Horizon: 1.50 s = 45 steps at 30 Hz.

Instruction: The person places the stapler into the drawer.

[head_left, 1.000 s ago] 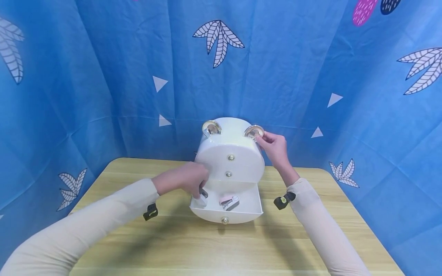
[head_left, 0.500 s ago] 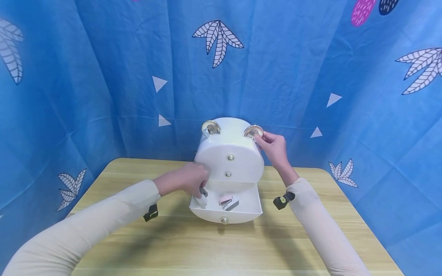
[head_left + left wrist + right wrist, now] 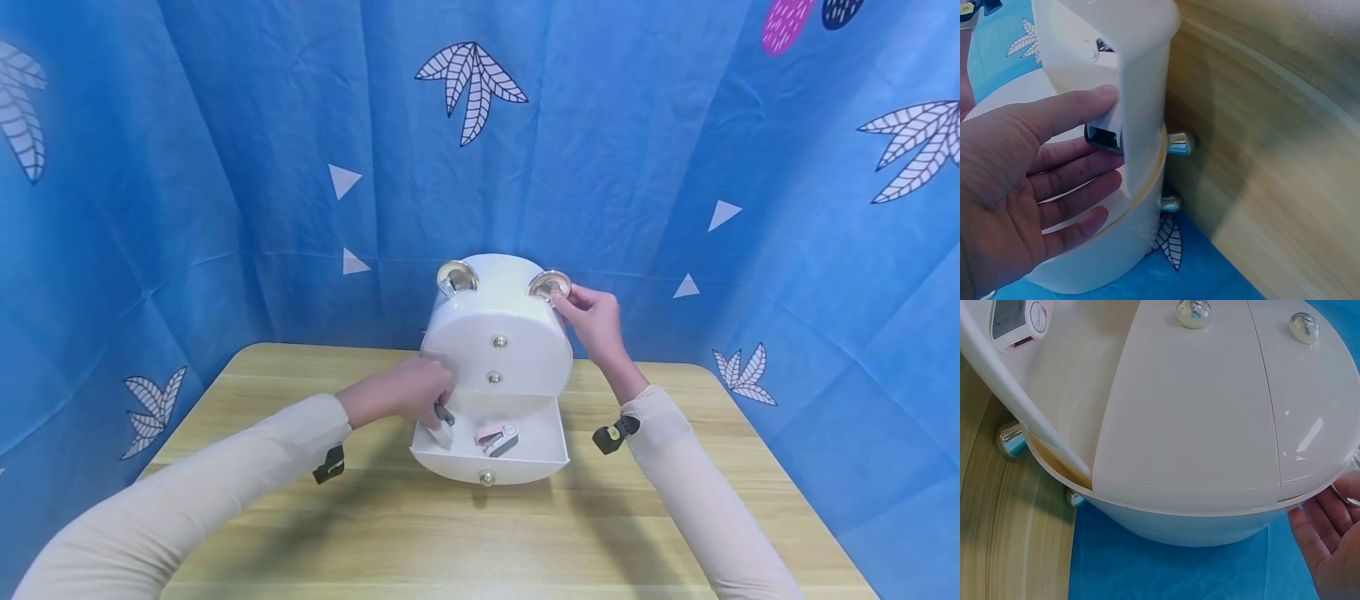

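Observation:
A white drawer box point(image 3: 495, 337) with two gold-rimmed round ears stands at the table's back. Its bottom drawer point(image 3: 489, 470) is pulled out. My left hand point(image 3: 417, 390) reaches into the drawer's left side, pinching a small white-and-black object point(image 3: 1105, 134) between thumb and fingers; its kind is unclear. Beside it in the drawer lies a small pink-and-grey stapler point(image 3: 498, 438), apart from the hand. My right hand point(image 3: 596, 323) pinches the right ear point(image 3: 550, 285) of the box; in the right wrist view only part of this hand point(image 3: 1338, 534) shows, at the right edge.
Two upper drawers with round metal knobs point(image 3: 500, 342) are closed. The left ear point(image 3: 457, 277) is untouched. Wooden tabletop point(image 3: 420, 542) lies in front of the box. A blue patterned curtain point(image 3: 300, 167) hangs behind and at both sides.
The small object in my left hand has tilted slightly, and that hand has shifted barely to the right. My right hand keeps its hold on the ear. The drawer remains out.

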Tool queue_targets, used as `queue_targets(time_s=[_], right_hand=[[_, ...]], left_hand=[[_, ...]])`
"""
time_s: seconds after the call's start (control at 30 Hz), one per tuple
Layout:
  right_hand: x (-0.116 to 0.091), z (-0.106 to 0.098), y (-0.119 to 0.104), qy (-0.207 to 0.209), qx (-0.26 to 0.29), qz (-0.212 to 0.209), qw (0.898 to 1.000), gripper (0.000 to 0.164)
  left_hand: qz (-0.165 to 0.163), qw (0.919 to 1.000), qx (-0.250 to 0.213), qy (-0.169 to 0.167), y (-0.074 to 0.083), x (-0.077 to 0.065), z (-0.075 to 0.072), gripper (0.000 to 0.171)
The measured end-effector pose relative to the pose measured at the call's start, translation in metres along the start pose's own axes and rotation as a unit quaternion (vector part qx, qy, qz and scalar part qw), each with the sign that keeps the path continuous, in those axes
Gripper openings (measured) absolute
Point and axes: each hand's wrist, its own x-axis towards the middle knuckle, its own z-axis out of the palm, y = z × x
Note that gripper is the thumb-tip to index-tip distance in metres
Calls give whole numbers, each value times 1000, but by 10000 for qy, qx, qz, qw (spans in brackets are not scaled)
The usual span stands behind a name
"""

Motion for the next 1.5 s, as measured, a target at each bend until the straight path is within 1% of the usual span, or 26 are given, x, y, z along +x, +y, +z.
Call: queue_targets(time_s=[0.17, 0.4, 0.8, 0.9, 1.0, 1.1, 1.17, 1.27, 1.33, 1.37, 1.43, 1.5], right_hand=[[0, 1, 0, 22, -3, -18, 10000, 34], [0, 1, 0, 30, -34, -1, 10000, 33], [-1, 1, -1, 46, -31, -5, 10000, 32], [-1, 0, 0, 34, -40, 21, 10000, 33], [0, 0, 1, 13, -71, 29, 10000, 34], [0, 0, 1, 11, -53, 24, 10000, 33], [-1, 0, 1, 19, -54, 22, 10000, 32], [-1, 0, 0, 29, -36, 20, 10000, 31], [-1, 0, 0, 35, -25, 25, 10000, 32], [-1, 0, 0, 34, -24, 16, 10000, 32], [-1, 0, 0, 36, 7, 12, 10000, 33], [0, 1, 0, 22, 18, 13, 10000, 35]], left_hand=[[57, 9999, -3, 127, -2, 0, 8, 34], [233, 9991, 198, 298, -1, 0, 10, 22], [150, 9996, -21, 226, 2, 1, 8, 25], [153, 9996, -96, 207, 2, 1, 6, 26], [227, 9992, -200, 274, 0, 2, 4, 24], [283, 9978, -443, 408, 0, 0, 1, 22], [337, 9956, -700, 526, 1, -1, -1, 20], [403, 9883, -1286, 712, 5, -4, -2, 17], [457, 9784, -1845, 811, 10, -7, -2, 16], [451, 9713, -2181, 831, 13, -9, -1, 15], [460, 9536, -2850, 856, 19, -14, 1, 14], [430, 9310, -3539, 782, 25, -20, 5, 13]])
